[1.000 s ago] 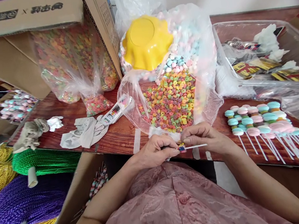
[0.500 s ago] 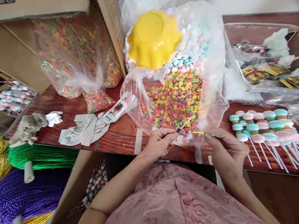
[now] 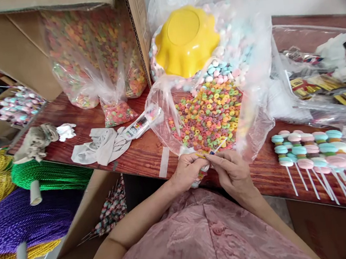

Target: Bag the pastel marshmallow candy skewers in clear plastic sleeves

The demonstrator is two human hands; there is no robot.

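Note:
My left hand [image 3: 188, 171] is closed in a pinch on a clear-wrapped candy stick [image 3: 201, 177], its bagged end hanging between my hands. The white stick [image 3: 221, 144] points up and right over the ring candies. A bit of a thin yellow twist tie [image 3: 200, 155] shows at my left fingertips, around or beside the wrapper's neck; I cannot tell which. My right hand [image 3: 234, 176] pinches at the same spot, fingertips nearly touching the left ones and covering the rest of the tie. Just beyond my hands lie many colourful ring candies [image 3: 206, 119] in an open plastic bag.
A yellow bowl [image 3: 185, 39] sits upside down on pastel candies [image 3: 217, 69]. Candy skewers [image 3: 317, 149] lie at right, near a clear tray [image 3: 315, 105]. At left are a cardboard box [image 3: 139, 33], grey gloves [image 3: 102, 148] and bead strings [image 3: 49, 176].
My right hand has moved left, bringing the yellow tie's end to my left fingertips. The tie was stretched out between the hands before. The view has shifted slightly.

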